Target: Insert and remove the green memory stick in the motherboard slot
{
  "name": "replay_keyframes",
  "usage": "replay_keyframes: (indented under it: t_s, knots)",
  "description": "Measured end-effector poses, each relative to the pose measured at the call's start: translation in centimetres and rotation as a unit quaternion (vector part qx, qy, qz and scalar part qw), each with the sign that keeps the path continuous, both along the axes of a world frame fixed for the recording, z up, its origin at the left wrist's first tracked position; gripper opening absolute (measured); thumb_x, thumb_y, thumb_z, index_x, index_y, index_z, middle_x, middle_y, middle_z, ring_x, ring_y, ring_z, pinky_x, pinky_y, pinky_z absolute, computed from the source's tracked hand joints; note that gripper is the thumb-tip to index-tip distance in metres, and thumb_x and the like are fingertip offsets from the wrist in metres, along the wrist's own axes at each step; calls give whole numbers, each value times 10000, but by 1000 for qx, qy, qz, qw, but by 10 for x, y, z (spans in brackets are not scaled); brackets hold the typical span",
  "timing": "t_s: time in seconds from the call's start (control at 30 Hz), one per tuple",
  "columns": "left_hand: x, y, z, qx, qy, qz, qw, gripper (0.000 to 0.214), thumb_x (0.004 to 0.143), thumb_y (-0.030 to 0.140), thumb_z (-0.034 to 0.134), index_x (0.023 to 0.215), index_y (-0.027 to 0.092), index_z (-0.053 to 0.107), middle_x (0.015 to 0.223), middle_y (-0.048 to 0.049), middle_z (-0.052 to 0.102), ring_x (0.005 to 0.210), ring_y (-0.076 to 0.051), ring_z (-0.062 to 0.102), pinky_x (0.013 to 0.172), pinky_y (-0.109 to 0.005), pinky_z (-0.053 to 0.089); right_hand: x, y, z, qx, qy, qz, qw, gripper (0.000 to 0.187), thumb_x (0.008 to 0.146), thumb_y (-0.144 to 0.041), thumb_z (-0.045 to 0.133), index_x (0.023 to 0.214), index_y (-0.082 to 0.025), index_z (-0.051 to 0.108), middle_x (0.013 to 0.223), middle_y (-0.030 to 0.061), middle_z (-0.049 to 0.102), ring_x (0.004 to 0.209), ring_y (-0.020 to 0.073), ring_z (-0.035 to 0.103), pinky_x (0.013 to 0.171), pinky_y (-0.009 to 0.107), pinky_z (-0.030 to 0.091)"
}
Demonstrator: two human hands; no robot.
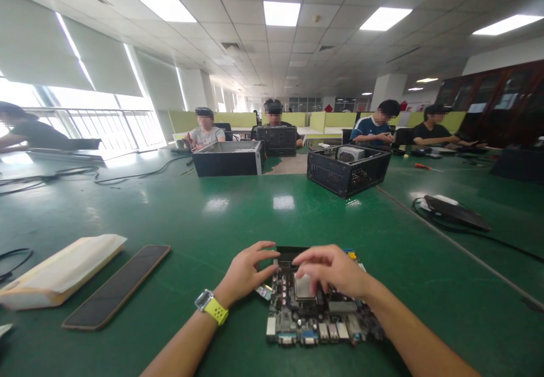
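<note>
A motherboard (297,314) lies on the green table in front of me, its port side with blue connectors towards me. Near its middle sits a square silver processor (304,287). Over the processor and the board's right half hovers my right hand (338,270), fingers bent downward and apart; whether a fingertip touches the processor I cannot tell. At the board's far left corner, my left hand (249,266) has its fingers spread, with nothing visible in them. A yellow-strapped watch (211,306) is on that wrist. Beneath the left hand, a small metallic piece (264,292) sticks out beside the board.
To the left lie a dark flat panel (119,286) and a white padded packet (63,269). Further back stand a black computer case (229,159) and an open case (348,167). A dark device with a cable (457,212) lies right. Several people sit around the table.
</note>
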State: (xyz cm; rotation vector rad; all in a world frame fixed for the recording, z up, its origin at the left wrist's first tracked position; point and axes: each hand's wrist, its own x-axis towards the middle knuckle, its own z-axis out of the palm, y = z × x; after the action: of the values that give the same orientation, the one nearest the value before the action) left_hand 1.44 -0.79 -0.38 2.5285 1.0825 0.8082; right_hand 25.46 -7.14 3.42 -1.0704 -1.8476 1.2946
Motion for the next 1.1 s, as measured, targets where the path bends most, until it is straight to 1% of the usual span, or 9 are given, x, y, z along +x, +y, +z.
replay_keyframes:
  t_s: [0.07, 0.1, 0.17, 0.23, 0.33, 0.53, 0.77, 0.93, 1.1]
  knots:
    - [0, -1, 0, -4, 21, -7, 1000, 303, 822, 344, 589, 1117, 291, 632, 1292, -22, 540, 910, -184, 620, 762, -279, 515, 14, 14, -4, 111, -26, -171, 979, 291, 808, -375, 521, 974, -180, 658, 900, 55, 697, 740, 166, 643, 633, 262, 477]
    - [0, -1, -1, -7, 29, -10, 999, 322, 820, 341, 590, 1136, 292, 622, 1310, -21, 529, 978, -202, 609, 807, -296, 510, 22, 21, -8, 154, -60, -228, 960, 266, 800, -355, 529, 941, -179, 669, 905, 57, 697, 805, 181, 637, 713, 286, 476]
    - [0, 0, -2, -14, 38, -14, 999, 348, 820, 334, 589, 1164, 286, 605, 1327, -24, 517, 1080, -222, 573, 893, -324, 484, 34, 32, -16, 198, -135, -274, 931, 249, 779, -328, 546, 936, -186, 678, 963, 58, 690, 903, 204, 614, 806, 317, 451]
    - [0, 1, -3, -19, 40, -17, 999, 376, 816, 332, 593, 1187, 275, 591, 1325, -33, 521, 1134, -226, 544, 960, -343, 446, 41, 38, -26, 202, -196, -262, 923, 245, 768, -316, 549, 934, -195, 682, 985, 53, 684, 934, 212, 599, 826, 325, 436]
    - [0, 3, -5, -21, 35, -20, 999, 424, 802, 334, 608, 1218, 265, 567, 1322, -43, 525, 1164, -222, 525, 1007, -353, 407, 42, 42, -36, 202, -254, -236, 916, 197, 777, -294, 525, 836, -201, 689, 911, 44, 688, 900, 203, 596, 833, 315, 417]
    - [1, 1, -1, -21, 13, -28, 999, 483, 784, 319, 633, 1251, 248, 533, 1315, -59, 525, 1163, -219, 520, 1009, -352, 405, 38, 43, -38, 210, -261, -247, 909, 165, 766, -247, 506, 815, -203, 657, 899, 24, 673, 889, 191, 575, 827, 297, 397]
    - [2, -2, 2, -19, -4, -30, 999, 453, 781, 308, 635, 1223, 258, 552, 1287, -57, 539, 1045, -222, 578, 865, -338, 495, 38, 43, -34, 195, -233, -271, 913, 208, 750, -228, 475, 821, -193, 667, 872, 28, 669, 851, 186, 575, 786, 289, 404]
    - [2, -1, -1, -19, 0, -23, 1000, 427, 776, 318, 635, 1194, 251, 578, 1263, -61, 554, 859, -186, 625, 731, -291, 523, 38, 43, -37, 191, -229, -268, 916, 218, 737, -219, 467, 814, -191, 670, 871, 27, 672, 854, 186, 576, 793, 289, 405]
    - [3, -1, -1, -15, 1, -16, 1000, 378, 769, 317, 643, 1141, 251, 612, 1221, -45, 577, 842, -177, 624, 709, -268, 515, 39, 44, -40, 194, -217, -260, 921, 239, 735, -210, 464, 826, -185, 684, 898, 32, 683, 881, 185, 583, 821, 291, 407]
